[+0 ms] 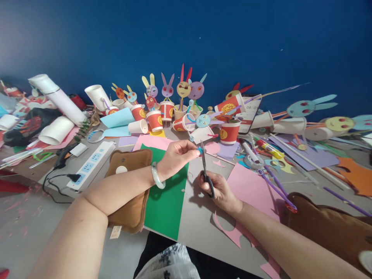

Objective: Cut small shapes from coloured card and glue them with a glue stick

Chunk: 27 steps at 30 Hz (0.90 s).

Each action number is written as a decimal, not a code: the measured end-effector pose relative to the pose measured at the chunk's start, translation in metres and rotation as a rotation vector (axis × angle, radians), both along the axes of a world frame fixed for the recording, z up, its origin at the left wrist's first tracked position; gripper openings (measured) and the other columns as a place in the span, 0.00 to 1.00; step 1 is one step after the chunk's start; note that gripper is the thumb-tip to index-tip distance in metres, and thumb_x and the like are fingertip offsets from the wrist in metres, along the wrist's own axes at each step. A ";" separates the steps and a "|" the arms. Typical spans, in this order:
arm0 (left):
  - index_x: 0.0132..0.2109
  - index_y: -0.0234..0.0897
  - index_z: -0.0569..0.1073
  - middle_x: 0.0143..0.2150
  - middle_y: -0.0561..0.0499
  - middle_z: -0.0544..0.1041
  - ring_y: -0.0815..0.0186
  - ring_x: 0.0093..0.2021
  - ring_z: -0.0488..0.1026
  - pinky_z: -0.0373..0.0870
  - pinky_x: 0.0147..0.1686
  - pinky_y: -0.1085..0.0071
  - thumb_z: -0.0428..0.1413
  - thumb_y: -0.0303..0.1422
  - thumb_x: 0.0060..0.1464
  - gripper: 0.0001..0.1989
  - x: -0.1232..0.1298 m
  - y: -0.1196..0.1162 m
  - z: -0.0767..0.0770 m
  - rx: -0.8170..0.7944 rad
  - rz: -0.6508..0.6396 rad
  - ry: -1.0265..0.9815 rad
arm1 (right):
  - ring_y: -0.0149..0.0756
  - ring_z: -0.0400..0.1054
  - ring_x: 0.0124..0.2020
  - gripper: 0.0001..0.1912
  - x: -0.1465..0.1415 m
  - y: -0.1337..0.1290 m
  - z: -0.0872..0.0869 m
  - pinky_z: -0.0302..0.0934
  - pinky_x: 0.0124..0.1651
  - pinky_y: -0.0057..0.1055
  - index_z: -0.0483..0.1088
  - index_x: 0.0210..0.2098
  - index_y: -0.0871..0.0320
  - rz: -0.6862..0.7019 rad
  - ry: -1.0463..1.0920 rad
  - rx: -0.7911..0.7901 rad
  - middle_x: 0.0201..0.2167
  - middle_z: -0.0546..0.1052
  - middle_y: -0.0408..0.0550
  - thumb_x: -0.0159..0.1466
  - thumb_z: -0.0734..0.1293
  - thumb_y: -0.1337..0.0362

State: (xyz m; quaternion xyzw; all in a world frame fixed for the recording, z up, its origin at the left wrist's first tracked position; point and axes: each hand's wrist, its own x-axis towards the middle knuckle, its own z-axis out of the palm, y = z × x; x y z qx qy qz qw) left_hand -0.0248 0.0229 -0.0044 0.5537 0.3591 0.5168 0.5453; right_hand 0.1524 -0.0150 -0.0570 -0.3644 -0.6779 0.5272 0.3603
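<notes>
The left hand (180, 157) is closing its thumb and forefinger in a tight pinch, and between these fingertips it is holding a small piece of blue paper (200, 150). The piece is sitting in the air above the worktop (200, 224), at between 2 and 3 o'clock from the middle of the left hand. Because it is so small and partly covered by the fingers, I cannot tell its long axis.

The right hand (219, 190) is curling around the handles of the scissors (204, 164), with its fingers closed on them. From this hand the blue paper is lying at about 11 o'clock, so the left hand is being the nearer one, in direct touch. The scissors are standing with their long axis almost to 12 o'clock, leaning a little to 11, and the blades are passing just beside the piece, on its 3 o'clock side. Whether they are touching it, I cannot tell.

A green sheet (162, 213) is lying below the left hand, toward 7 o'clock, and a pink sheet (252, 186) is lying at 3 o'clock from the right hand
</notes>
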 end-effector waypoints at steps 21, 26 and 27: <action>0.30 0.34 0.71 0.27 0.53 0.73 0.70 0.31 0.72 0.67 0.33 0.72 0.62 0.35 0.48 0.10 0.000 0.000 0.000 0.016 0.024 -0.025 | 0.29 0.52 0.21 0.29 0.001 0.001 0.000 0.51 0.24 0.29 0.61 0.22 0.57 0.001 -0.020 0.032 0.18 0.61 0.40 0.58 0.63 0.37; 0.29 0.33 0.72 0.27 0.53 0.74 0.69 0.31 0.73 0.68 0.34 0.71 0.62 0.34 0.47 0.09 0.000 0.001 -0.001 0.005 0.020 -0.043 | 0.28 0.52 0.21 0.28 0.001 0.001 -0.001 0.50 0.24 0.29 0.62 0.23 0.57 0.011 -0.017 0.008 0.19 0.61 0.40 0.58 0.64 0.38; 0.29 0.33 0.72 0.27 0.53 0.74 0.70 0.30 0.73 0.68 0.34 0.71 0.62 0.34 0.47 0.09 0.000 0.001 0.000 0.001 0.026 -0.046 | 0.28 0.52 0.21 0.28 0.001 0.001 -0.001 0.50 0.24 0.28 0.62 0.23 0.58 0.013 -0.012 0.007 0.19 0.61 0.40 0.58 0.64 0.38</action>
